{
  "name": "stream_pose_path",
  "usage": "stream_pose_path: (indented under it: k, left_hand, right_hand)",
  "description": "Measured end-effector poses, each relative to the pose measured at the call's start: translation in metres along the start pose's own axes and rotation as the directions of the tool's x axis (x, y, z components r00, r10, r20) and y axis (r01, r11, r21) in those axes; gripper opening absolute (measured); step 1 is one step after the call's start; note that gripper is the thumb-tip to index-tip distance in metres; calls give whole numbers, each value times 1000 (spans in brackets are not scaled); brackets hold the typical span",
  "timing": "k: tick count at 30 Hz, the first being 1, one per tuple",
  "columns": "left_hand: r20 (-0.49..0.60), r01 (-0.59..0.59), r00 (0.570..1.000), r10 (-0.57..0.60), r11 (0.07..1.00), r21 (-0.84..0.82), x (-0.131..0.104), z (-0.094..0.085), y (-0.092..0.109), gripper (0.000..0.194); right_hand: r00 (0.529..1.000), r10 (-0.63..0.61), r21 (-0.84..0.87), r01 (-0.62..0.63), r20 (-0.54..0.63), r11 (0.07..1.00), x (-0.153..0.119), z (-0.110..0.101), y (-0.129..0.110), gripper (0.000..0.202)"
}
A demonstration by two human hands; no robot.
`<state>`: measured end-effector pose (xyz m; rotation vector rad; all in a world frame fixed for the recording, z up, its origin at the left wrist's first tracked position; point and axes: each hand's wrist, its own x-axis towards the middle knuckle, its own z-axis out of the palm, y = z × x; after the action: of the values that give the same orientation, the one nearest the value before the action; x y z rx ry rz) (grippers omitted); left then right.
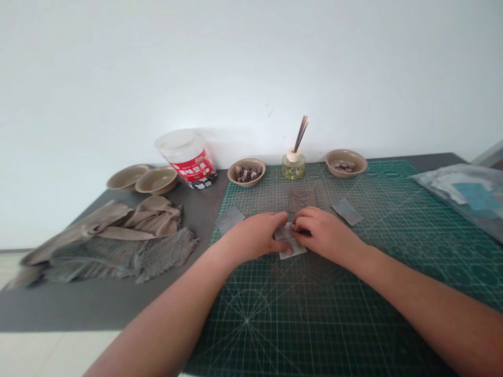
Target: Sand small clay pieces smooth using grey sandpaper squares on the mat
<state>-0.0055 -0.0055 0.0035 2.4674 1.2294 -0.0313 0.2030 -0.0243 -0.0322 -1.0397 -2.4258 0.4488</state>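
Note:
A small pale square piece [294,253], paper or cloth, lies flat on the green cutting mat [314,335] between my hands. My left hand [259,236] rests at its left side, thumb and fingers apart, with the thumb touching the piece. Over the right part of the square, my right hand [326,235] has its fingers pinched together; whatever is in them is hidden. Just beyond my fingertips lies a brown square [302,199] with dark curved lines. Grey square pieces lie to the left [231,220] and to the right [348,211].
Behind stand a bowl of brownish chunks [247,174], a reed diffuser [293,166] and a bowl of flat round pieces [346,165]. Leftward are a red-labelled plastic tub [190,162], two tan bowls [157,181] and crumpled cloths [118,241]. A plastic bag [467,193] lies right.

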Motion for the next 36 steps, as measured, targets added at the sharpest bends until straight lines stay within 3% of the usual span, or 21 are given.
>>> stream_pose_path:
  k: [5,12,18,22,27,31,36]
  left_hand:
    - [1,5,1000,-5,1000,23,0,0,0,38]
    - [5,7,1000,-7,1000,6,1,-1,0,43]
    - [0,12,1000,-12,1000,-10,1,-1,1,44]
    - [26,41,999,-41,999,-7,2,-3,3,44]
    - [16,32,999,-32,999,6,2,-3,3,42]
    - [12,12,1000,-12,1000,10,2,-2,2,42]
    - [25,26,999,-27,1000,7,2,-3,2,44]
  right_hand:
    - [998,-44,63,41,39,997,-5,1,-4,10]
    - [997,64,41,-63,-31,997,-3,1,0,13]
    - [1000,-25,57,25,3,998,-1,3,-2,10]
    - [999,28,40,-27,-20,999,-2,0,3,10]
    - [999,-28,66,26,22,998,-1,0,1,12]
    - [1000,25,45,-24,-13,999,1,-1,1,12]
    - [998,-48,98,45,33,994,1,-3,5,11]
